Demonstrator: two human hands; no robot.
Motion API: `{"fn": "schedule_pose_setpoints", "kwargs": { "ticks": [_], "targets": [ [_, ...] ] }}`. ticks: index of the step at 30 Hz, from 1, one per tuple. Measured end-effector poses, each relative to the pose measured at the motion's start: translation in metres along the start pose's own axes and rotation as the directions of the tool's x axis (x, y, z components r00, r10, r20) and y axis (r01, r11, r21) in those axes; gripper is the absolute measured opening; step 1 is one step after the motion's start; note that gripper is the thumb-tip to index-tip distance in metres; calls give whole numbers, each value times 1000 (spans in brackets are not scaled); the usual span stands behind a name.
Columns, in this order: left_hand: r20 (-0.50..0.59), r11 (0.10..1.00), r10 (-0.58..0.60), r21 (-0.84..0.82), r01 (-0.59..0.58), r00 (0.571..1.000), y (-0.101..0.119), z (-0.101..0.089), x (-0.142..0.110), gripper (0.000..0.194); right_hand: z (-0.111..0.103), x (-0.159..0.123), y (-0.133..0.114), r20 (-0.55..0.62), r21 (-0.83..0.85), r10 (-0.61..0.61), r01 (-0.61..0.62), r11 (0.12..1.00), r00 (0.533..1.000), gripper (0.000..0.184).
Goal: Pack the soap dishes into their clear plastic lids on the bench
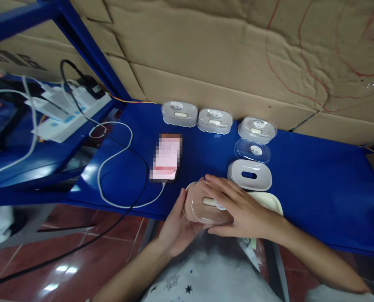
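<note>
Both hands hold a pinkish-brown oval plastic box (195, 206) over the front edge of the blue table. A clear lid with a round sticker covers it, and a pale bar shows on its top. My left hand (176, 231) cups the box from the left and below. My right hand (241, 209) lies over its top and right side, fingers bent across the lid and partly hiding the sticker. Just beyond the right hand sit a white oval tray (260, 181) with a slot and a loose clear lid (244, 152). A pale green oval piece (271, 202) is partly hidden behind the right wrist.
Several lidded boxes stand along the cardboard wall (205, 75), including a left one (182, 119), a middle one (216, 126) and a right one (256, 135). A phone (166, 157) lies on the blue table (315, 193), its white cable (103, 167) looping left towards a power strip (67, 126).
</note>
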State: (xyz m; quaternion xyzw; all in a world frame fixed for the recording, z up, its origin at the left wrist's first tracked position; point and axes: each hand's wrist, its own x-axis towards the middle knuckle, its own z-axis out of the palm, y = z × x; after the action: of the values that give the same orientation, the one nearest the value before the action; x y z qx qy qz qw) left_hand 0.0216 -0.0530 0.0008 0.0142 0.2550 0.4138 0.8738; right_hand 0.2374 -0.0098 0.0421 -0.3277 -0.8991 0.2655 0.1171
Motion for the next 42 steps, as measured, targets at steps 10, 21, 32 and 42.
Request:
{"fn": "schedule_pose_setpoints", "kwargs": {
  "ticks": [10, 21, 32, 42],
  "targets": [
    [-79, 978, 128, 173, -113, 989, -2, 7, 1, 67, 8, -3, 19, -116, -6, -118, 118, 993, 986, 104],
    [-45, 973, 197, 136, -189, 979, 1, 14, 9, 71, -8, 6, 16, -179, -36, -59, 53, 998, 982, 104],
    [-80, 967, 206, 172, -190, 975, 7, 16, 8, 70, -38, 113, 82, -12, -189, 24, -25, 982, 1000, 90],
    [-33, 959, 163, 242, -150, 986, 4, 7, 10, 61, -59, 73, 71, -150, -250, -76, 37, 968, 986, 88]
  ]
}}
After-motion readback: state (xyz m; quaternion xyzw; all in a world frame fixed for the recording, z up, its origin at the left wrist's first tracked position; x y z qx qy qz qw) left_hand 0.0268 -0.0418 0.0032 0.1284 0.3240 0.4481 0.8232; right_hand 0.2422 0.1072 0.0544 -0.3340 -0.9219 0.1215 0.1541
